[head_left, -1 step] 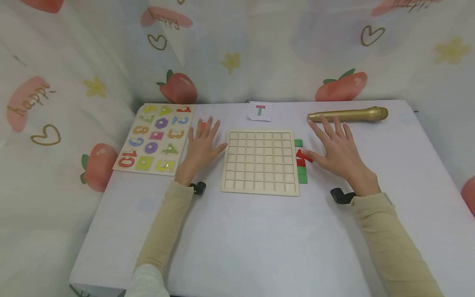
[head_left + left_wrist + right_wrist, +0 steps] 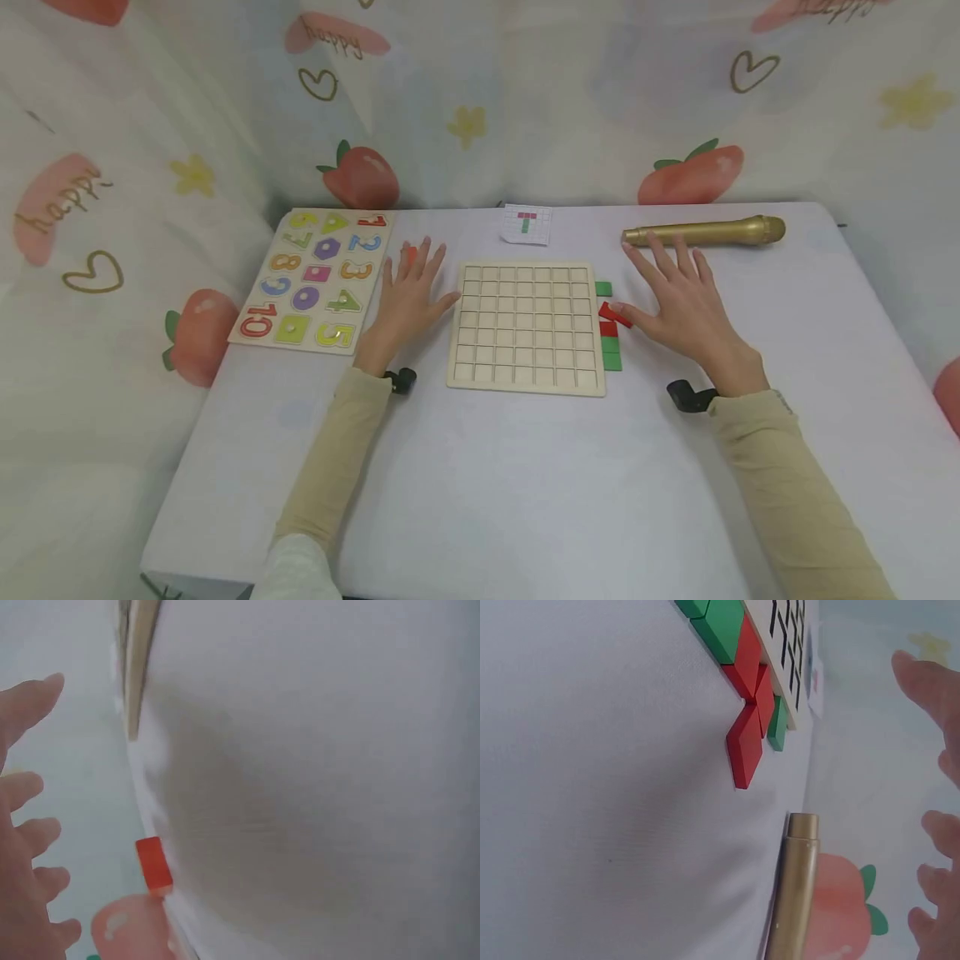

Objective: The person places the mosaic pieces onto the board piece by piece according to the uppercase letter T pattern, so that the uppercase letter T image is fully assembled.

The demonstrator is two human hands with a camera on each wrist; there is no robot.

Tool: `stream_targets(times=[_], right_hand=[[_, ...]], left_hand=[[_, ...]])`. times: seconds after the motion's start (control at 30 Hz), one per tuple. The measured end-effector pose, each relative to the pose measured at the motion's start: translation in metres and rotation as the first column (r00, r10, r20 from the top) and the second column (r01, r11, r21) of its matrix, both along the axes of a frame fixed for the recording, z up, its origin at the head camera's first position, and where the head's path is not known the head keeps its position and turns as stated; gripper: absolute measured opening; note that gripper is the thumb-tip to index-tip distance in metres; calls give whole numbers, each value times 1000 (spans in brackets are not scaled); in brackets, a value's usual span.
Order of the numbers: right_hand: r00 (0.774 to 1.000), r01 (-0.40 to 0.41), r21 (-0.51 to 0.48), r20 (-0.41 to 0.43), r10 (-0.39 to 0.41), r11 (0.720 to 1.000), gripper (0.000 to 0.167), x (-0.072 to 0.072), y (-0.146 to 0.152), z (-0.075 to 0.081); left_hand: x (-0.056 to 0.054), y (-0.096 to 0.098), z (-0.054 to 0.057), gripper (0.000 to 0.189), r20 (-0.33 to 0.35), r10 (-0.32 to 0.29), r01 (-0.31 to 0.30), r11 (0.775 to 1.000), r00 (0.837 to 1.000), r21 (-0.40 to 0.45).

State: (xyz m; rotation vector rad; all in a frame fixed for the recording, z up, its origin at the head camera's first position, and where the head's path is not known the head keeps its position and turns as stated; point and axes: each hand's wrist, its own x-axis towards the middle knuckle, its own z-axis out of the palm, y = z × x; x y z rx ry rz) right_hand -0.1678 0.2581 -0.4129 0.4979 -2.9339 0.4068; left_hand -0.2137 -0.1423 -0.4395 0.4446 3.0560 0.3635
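Your left hand and right hand lie flat, fingers spread, either side of the grid board, its squares all unfilled, red and green blocks waiting along its right edge.

left hand: flat, fingers spread | right hand: flat, fingers spread, thumb tip apparently down | sleeved forearms extended

A number-and-shape puzzle board lies at the far left of the white table. A gold microphone lies far right, a small pattern card sits at the back, and strawberry-print cloth hangs behind
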Motion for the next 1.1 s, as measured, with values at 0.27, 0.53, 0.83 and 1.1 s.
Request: stream_targets(times=[0.27,0.53,0.83,1.1], right_hand=[[999,-24,-30,-28,23,999,87,-2,-1,-3],[1000,-25,-72,-7,25,997,83,-2,-3,-6],[994,2,-193,112,20,981,54,-1,-9,-8],[949,86,-252,315,-2,964,47,-7,-17,-10]], left_hand=[[2,1,0,86,-11,-10,10,1000,1000,0],[3,2,3,89,94,-26,26,1000,995,2],[-3,10,4,104,445,-149,151,988,883,31],[-10,11,6,121,488,-182,191,981,854,31]])
